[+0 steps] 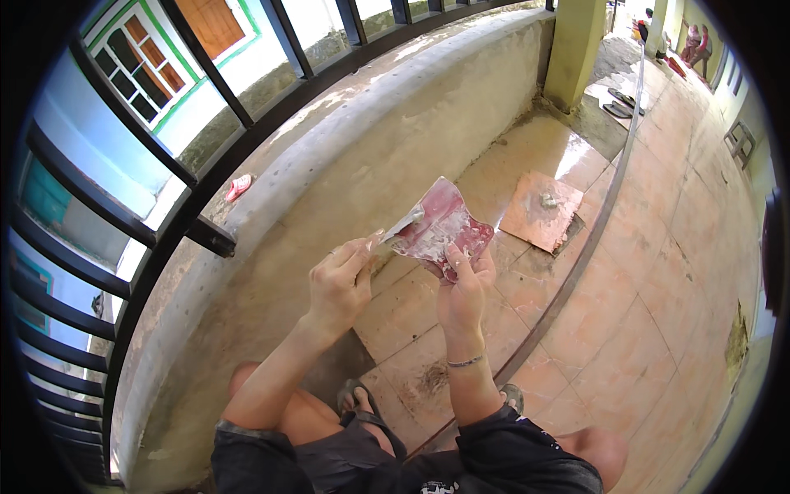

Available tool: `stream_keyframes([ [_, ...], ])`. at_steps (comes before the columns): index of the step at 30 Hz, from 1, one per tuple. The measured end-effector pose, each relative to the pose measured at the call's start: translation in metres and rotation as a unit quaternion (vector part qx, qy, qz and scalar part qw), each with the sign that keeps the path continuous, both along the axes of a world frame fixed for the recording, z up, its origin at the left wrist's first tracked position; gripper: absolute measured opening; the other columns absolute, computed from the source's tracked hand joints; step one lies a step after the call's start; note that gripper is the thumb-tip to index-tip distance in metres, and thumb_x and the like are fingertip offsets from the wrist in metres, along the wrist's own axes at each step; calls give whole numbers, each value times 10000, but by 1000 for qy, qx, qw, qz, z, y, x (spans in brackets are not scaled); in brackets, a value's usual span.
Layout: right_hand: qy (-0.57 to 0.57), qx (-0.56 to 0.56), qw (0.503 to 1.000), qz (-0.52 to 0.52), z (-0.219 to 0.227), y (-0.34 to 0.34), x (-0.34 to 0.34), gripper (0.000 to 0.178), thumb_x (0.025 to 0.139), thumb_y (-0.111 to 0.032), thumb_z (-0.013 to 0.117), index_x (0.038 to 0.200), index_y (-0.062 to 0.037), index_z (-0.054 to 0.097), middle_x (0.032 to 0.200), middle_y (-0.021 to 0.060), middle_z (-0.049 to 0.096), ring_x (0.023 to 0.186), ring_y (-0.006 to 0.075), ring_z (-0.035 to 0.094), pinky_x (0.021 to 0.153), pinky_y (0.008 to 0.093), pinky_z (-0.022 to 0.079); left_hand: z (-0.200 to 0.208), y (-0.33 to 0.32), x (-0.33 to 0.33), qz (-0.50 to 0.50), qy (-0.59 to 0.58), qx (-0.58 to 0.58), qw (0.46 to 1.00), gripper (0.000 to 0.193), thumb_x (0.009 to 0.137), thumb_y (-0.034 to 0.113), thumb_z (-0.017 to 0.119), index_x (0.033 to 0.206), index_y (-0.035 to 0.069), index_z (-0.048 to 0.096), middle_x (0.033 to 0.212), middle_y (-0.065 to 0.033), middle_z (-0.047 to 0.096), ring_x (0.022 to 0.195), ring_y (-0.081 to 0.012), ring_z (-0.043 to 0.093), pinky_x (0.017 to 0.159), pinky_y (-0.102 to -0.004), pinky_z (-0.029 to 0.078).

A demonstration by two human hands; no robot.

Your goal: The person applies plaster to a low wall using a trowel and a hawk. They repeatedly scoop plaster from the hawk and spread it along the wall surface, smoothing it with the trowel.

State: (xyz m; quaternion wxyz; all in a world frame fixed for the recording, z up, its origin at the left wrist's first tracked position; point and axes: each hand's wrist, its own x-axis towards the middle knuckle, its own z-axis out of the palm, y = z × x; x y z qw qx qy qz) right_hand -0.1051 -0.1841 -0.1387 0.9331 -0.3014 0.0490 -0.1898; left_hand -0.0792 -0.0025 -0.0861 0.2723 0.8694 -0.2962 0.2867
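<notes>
My left hand (pixel 341 276) is closed around a small flat scraper (pixel 405 224), whose pale blade carries a dab of grey-white paste. The blade rests against the left edge of a red, slightly curved sheet (pixel 444 206), smeared with white paste. From below, my right hand (pixel 465 288) grips this sheet, thumb on top and fingers underneath; paste marks the fingers. Both hands are raised in front of me, close together, above the tiled floor. The left fingers hide the scraper's handle.
A square tile (pixel 527 218) with a lump of paste lies ahead on the floor. A low plastered wall (pixel 395 156) and black metal railing (pixel 247 136) run along the left. A long dark strip (pixel 605 210) crosses the floor. Sandals (pixel 617 109) and several people (pixel 695 45) are farther off.
</notes>
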Motion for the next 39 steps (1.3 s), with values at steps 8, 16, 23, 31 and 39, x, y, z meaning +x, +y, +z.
stream_keyframes([
  [8, -70, 68, 995, 36, 17, -17, -3, 400, 966, 32, 570, 1363, 37, 524, 1260, 155, 676, 1079, 238, 715, 901, 413, 638, -3, 2, 10, 34, -2, 66, 997, 380, 853, -59, 747, 1221, 36, 748, 1074, -148, 749, 894, -314, 733, 759, -400, 590],
  [16, -73, 46, 996, -16, -1, -42, 3, 418, 961, -25, 582, 1374, 19, 531, 1246, 152, 693, 1056, 239, 728, 868, 409, 643, 53, 13, 25, 102, -59, -27, 993, 362, 913, -44, 752, 1268, 23, 742, 934, -92, 706, 699, -112, 603, 616, -267, 503],
  [23, 46, 8, 999, 2, -71, -14, -4, 333, 999, -4, 599, 1330, 1, 572, 1216, 115, 709, 1027, 215, 723, 882, 391, 618, 79, 39, 32, 91, 28, -17, 995, 352, 908, -20, 771, 1256, 24, 745, 892, -66, 683, 634, -102, 528, 575, -252, 440],
  [31, 168, -64, 982, 61, -199, 105, 20, 296, 1000, 11, 568, 1294, 4, 597, 1171, 96, 722, 1024, 173, 720, 903, 344, 619, 60, 93, 4, 187, 73, -7, 980, 326, 954, 70, 780, 1263, -23, 727, 860, 9, 664, 669, -46, 482, 608, -210, 398],
  [39, 253, -370, 893, -41, -193, 184, 62, 426, 970, -77, 576, 1377, 47, 595, 1147, 216, 747, 1002, 265, 726, 921, 386, 537, 68, 101, -23, 178, 67, 8, 982, 331, 944, 59, 793, 1254, -38, 727, 903, -10, 682, 781, -63, 585, 669, -202, 454],
])
